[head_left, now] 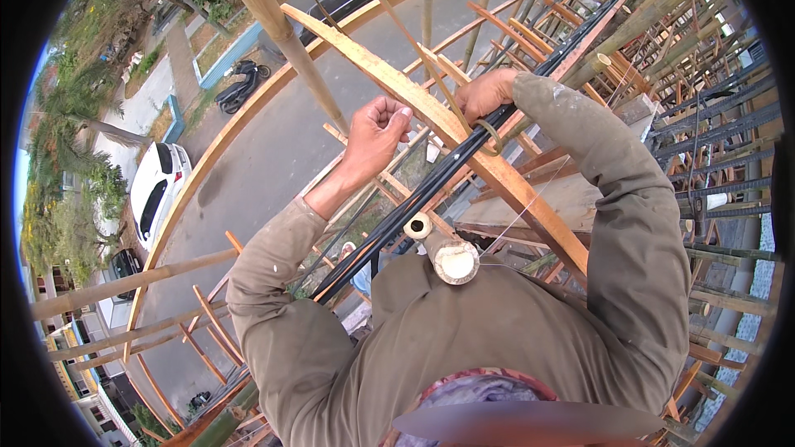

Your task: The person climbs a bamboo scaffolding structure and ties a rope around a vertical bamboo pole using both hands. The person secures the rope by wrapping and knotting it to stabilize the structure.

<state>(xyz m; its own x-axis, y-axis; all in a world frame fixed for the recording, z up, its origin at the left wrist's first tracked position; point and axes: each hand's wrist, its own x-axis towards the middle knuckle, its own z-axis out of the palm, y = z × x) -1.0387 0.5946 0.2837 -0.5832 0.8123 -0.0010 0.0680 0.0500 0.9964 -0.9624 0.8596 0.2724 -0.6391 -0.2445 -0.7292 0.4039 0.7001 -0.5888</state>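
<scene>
My left hand [378,136] is raised in the middle, left of the wooden beam. Its fingers are curled in toward the thumb, and whatever they may hold is hidden. Over on the right side of the beam, my right hand [487,94] is closed on a thin tan strip [455,108]. This strip loops around a bundle of black cables [431,190] just below that hand. The wooden beam [397,83] slants from upper left to lower right and crosses the cables beside the loop [494,142].
Two bamboo pole ends [455,261] stand close in front of my body. A thick bamboo pole [273,16] rises at upper left. Poles and timber sticks crowd the right. Far below lies a road [248,165] with a white car [159,190] and a motorbike [240,87].
</scene>
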